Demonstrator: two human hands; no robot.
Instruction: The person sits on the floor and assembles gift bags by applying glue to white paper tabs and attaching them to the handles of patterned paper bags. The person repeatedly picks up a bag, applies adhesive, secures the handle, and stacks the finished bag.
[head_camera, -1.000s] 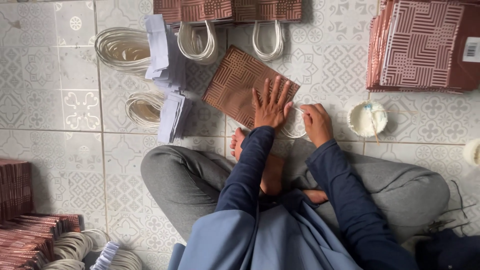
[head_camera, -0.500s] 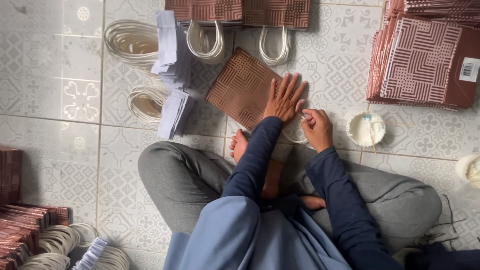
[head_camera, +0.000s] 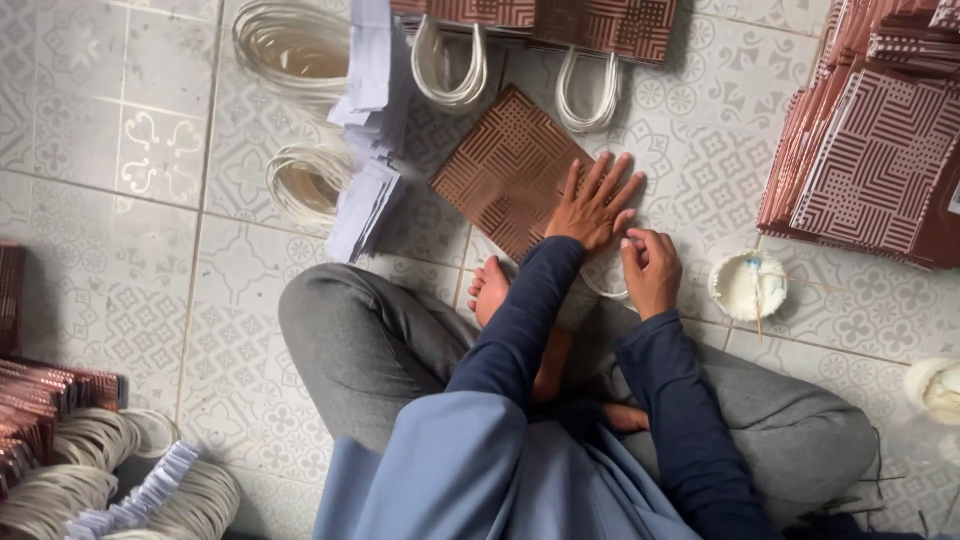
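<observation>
The left hand has no grip: it lies flat, fingers spread, pressing the near corner of a brown patterned paper bag on the tiled floor. The right hand, just beside it, pinches a white cord handle.

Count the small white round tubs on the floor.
2: one white tub with a stick in it, right of the right hand; another cut by the right edge. Others may be hidden.

flat brown patterned paper bag: paper, matt, fine printed lines
white looped cord handles: smooth cord
grey patterned floor tiles: ceramic, slight sheen
</observation>
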